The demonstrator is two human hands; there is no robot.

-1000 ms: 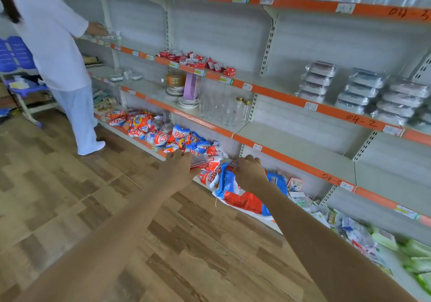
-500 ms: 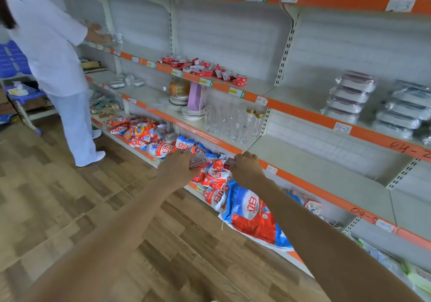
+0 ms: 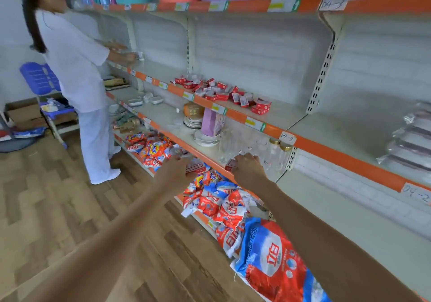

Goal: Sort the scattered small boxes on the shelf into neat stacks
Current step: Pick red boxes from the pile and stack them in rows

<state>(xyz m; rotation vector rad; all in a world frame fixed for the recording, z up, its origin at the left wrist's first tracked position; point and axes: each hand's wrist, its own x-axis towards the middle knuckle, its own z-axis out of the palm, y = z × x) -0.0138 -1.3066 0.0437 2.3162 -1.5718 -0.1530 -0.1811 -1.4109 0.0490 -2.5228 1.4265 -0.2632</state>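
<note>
Several small red and white boxes (image 3: 224, 93) lie scattered on the second shelf (image 3: 275, 115), some tipped on their sides. My left hand (image 3: 175, 173) grips a red and white box (image 3: 196, 168) out in front of the lower shelves. My right hand (image 3: 247, 170) holds another small red box (image 3: 231, 164) by the orange edge of the third shelf (image 3: 210, 154). Both hands are well below and in front of the scattered pile.
Glasses and jars (image 3: 268, 147), stacked plates (image 3: 193, 121) and a purple carton (image 3: 211, 122) fill the third shelf. Detergent bags (image 3: 268, 255) crowd the bottom shelf. A person in white (image 3: 79, 80) works at the shelves to the left. Wrapped containers (image 3: 410, 143) sit at right.
Both hands have risen from the detergent bags to the third shelf's edge, each still holding a small box. The view has tilted up and closer to the shelves.
</note>
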